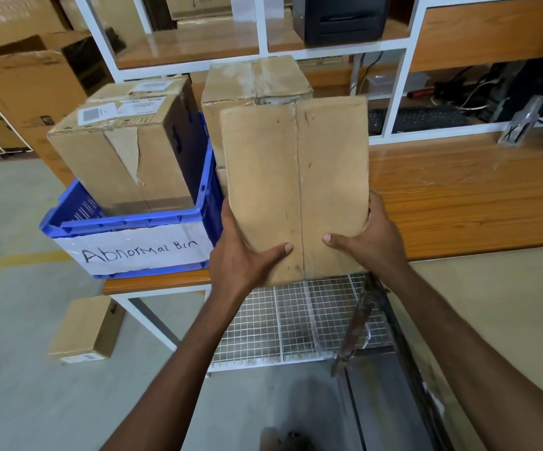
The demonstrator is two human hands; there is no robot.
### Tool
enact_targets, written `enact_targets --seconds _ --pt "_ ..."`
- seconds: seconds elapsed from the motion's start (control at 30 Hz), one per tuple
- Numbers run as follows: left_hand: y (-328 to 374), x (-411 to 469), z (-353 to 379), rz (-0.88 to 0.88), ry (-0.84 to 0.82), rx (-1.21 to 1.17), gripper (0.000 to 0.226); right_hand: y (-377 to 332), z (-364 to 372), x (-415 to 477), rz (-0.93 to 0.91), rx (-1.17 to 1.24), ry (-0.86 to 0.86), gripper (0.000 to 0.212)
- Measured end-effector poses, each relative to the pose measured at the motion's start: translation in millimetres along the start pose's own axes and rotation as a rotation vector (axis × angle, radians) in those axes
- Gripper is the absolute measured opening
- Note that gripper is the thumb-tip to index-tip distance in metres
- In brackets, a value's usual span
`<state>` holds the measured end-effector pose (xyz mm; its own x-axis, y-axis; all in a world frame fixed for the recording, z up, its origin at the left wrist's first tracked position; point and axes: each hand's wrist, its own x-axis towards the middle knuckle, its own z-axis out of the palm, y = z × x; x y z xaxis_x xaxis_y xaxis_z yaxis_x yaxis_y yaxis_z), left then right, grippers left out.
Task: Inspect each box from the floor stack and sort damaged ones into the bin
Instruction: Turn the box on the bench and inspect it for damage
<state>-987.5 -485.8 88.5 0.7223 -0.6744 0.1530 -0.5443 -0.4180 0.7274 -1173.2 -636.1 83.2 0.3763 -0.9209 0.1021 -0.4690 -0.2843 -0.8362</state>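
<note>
The wooden worktop [459, 196] carries the blue bin [126, 222] at its left end, and a torn box [117, 151] is already stood in that bin. Just to the right of the bin, the held box [296, 177] is kept above the worktop's front edge, tilted so that one broad face is turned to the camera. It is gripped at its lower corners by the left hand [240, 255] and the right hand [371, 242], with the thumbs pressed on the near face. The other fingers are hidden behind the cardboard. A taped box [257, 79] stands on the worktop directly behind it. One small floor box [84, 327] is left beside the worktop leg.

The inspection appears to be in hand. The visible face shows a centre seam and scuffs but no tear, so the box should be turned until every face, edge and corner has been checked. The grip should be kept at the corners so that no face is covered.

"Abnormal Bin" is handwritten on the paper label [139, 252] across the bin's front. The shipping labels [126, 109] on the torn box are too small to be read.
</note>
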Motion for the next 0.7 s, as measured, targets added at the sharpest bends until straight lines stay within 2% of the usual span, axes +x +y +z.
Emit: enact_targets --seconds 0.13,0.4,0.47,0.57,0.7 --pt "-3.5 -4.6 -3.6 0.054 -0.040 0.084 0.140 9.5 -0.4 -11.2 0.032 -0.013 -0.033 0.108" --pt "-21.5 -7.8 11.8 0.002 -0.014 0.073 0.138 12.1 5.1 -2.1 -0.030 -0.050 -0.006 0.100" --pt "-26.0 -7.8 12.3 0.046 -0.058 0.038 0.147 19.9 4.5 -4.3 -0.018 -0.023 -0.073 0.109" --pt "-33.8 -11.8 13.8 0.121 -0.132 -0.014 0.164 31.2 4.9 -12.6 -0.007 0.028 -0.209 0.133" --pt "-35.6 -14.9 19.2 0.159 -0.106 -0.026 0.163 33.7 7.2 -13.7 -0.018 0.001 -0.178 0.132"
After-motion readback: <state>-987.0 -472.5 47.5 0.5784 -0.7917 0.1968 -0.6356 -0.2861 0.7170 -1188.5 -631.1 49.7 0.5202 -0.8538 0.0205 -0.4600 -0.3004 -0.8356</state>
